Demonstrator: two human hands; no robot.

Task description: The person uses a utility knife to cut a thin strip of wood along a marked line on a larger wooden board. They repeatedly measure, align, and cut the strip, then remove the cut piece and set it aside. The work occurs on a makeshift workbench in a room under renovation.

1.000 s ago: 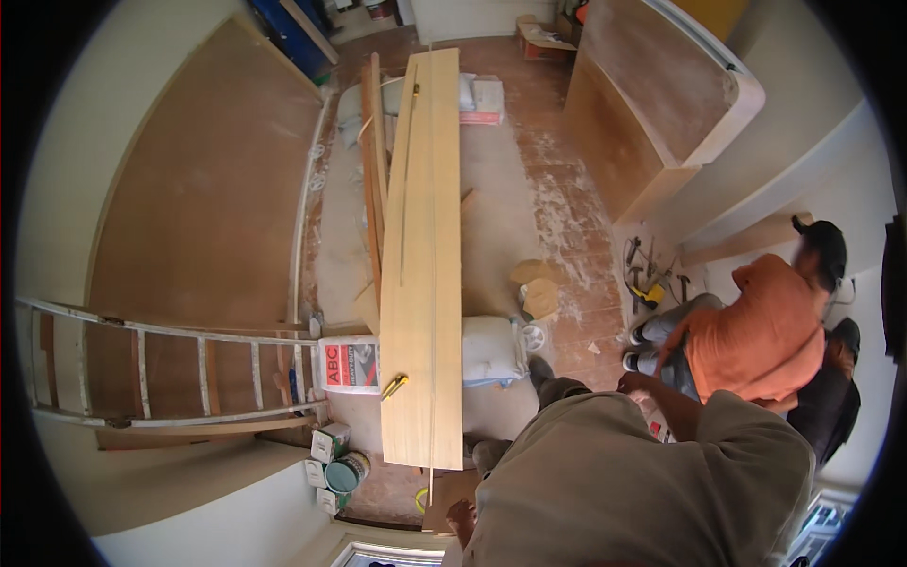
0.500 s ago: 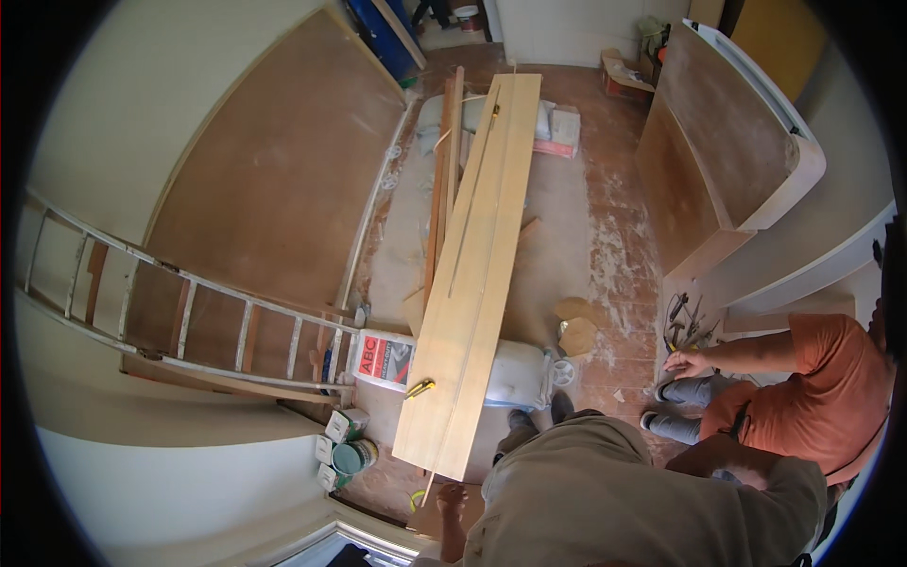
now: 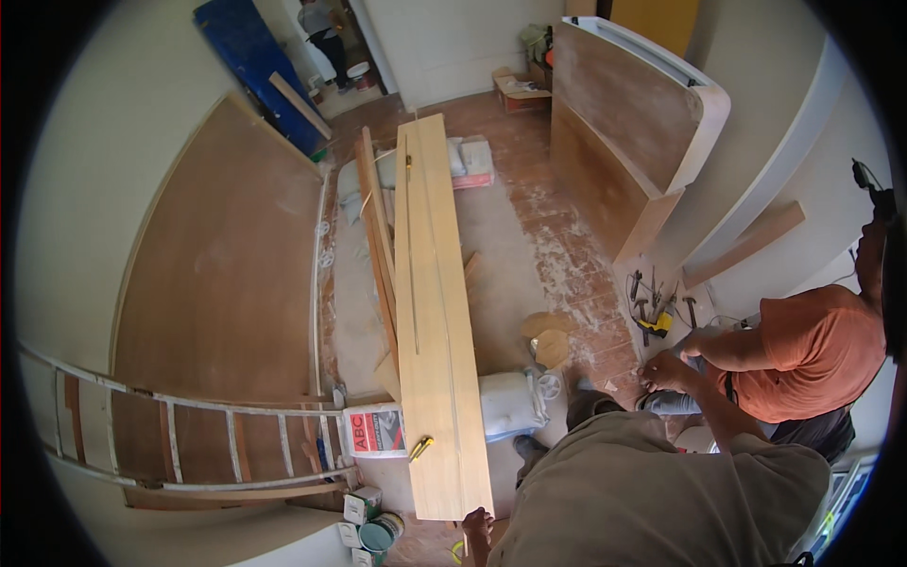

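Observation:
A long pale wooden board (image 3: 429, 378) lies across bags, its near end toward me. My left hand (image 3: 478, 522) is at the board's near right corner, fingers curled; what they hold, if anything, is hidden. My right hand (image 3: 664, 371) reaches out to the right, fingers closed, close to the hands of a co-worker in an orange shirt (image 3: 820, 354). What my right fingers hold is too small to make out. A yellow utility knife (image 3: 421, 448) rests on the board's near part, and a smaller yellow tool (image 3: 409, 163) lies toward its far end. Long thin lines run along the board.
A metal ladder (image 3: 198, 482) and paint cans (image 3: 376, 536) are at the left. Brown timber strips (image 3: 376, 255) lie beside the board. Hand tools, including a yellow drill (image 3: 654, 326), lie near the co-worker. A large brown panel (image 3: 624, 113) leans at the right. Another person (image 3: 326, 42) stands far off.
The view has turned, so the room shifts leftward. My right forearm has stretched forward, bringing my hand near the co-worker's hands. My left hand is now closer to the board's corner.

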